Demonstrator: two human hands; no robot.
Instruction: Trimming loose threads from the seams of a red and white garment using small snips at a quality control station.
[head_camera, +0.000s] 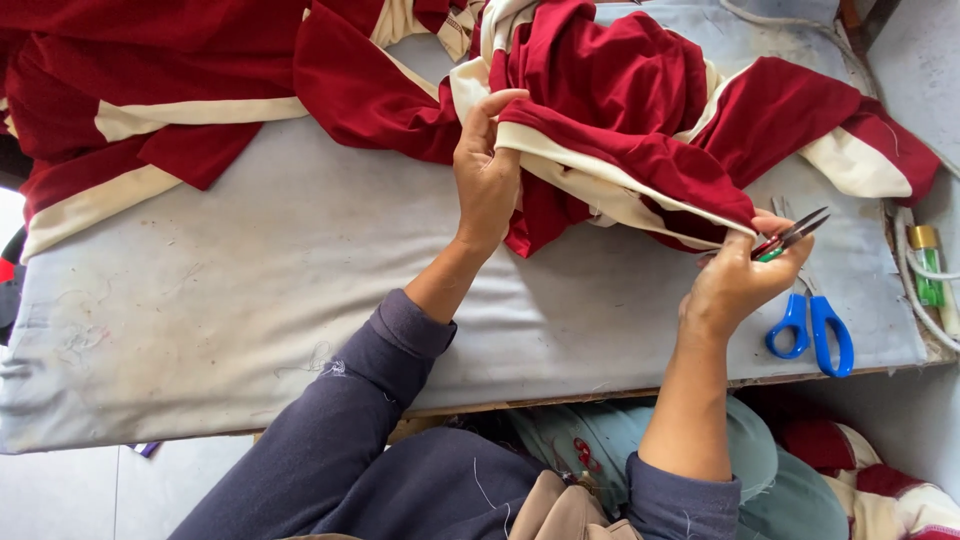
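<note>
Head view, looking straight down at a person seated at a desk (250, 300) covered with a pale grey-blue padded cloth; dark red garment (620, 110) pieces with cream bands lie heaped across the far half of the desk, with more spreading to the far left. Left hand (487, 175) is raised with its grip closed, thumb and fingers pinching the cream-and-red edge of the garment and holding it up off the desk; right hand (735, 280) pinches the other end of the same edge, so the band runs taut between the two hands. That right grip is also closed around small thread snips (790, 237) with red and green handles, whose blades show slightly parted and point away to the right. Blue-handled scissors (812, 325) lie on the desk just beside the right hand, untouched; a small green bottle with a gold cap (927, 265) and a white cord (905, 255) sit at the right edge. Dark blue sleeves (330, 440) cover both forearms.

Judging from this, the edge is being checked for stray threads; doing it well would mean keeping the band stretched flat, bringing only the blade tips to a loose thread, and keeping them clear of the fabric and the pinching fingers.
</note>
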